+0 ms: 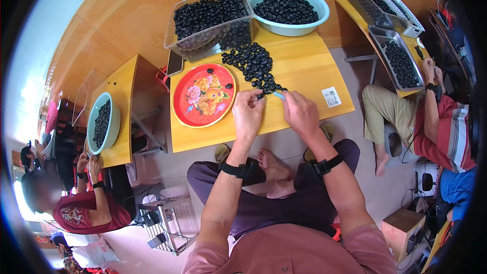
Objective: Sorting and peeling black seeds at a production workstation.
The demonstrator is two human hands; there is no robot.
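Sitting at a small wooden table (304, 78), the person has both hands up at the near edge of a loose heap of small black rings (252, 62). The left hand (247, 114) is curled, its fingertips pinched together on one black ring at the tail of that heap. The right hand (300, 112) is likewise closed, thumb and forefinger gripping a thin pale-blue piece (279, 96) that points toward the left fingertips; the two sets of fingertips are very near each other, almost touching. Just beyond the fingers the heap spreads away across the tabletop. Off to the left of the left fingers lies a red round tray (204, 95) painted with flowers, with a few stray rings on it. Farther out past the heap stand a clear plastic box (209, 20) and a light teal bowl (290, 9), both filled with the same black rings. A white label (331, 97) is stuck to the table right of the right hand. Other people sit at neighbouring tables on either side.
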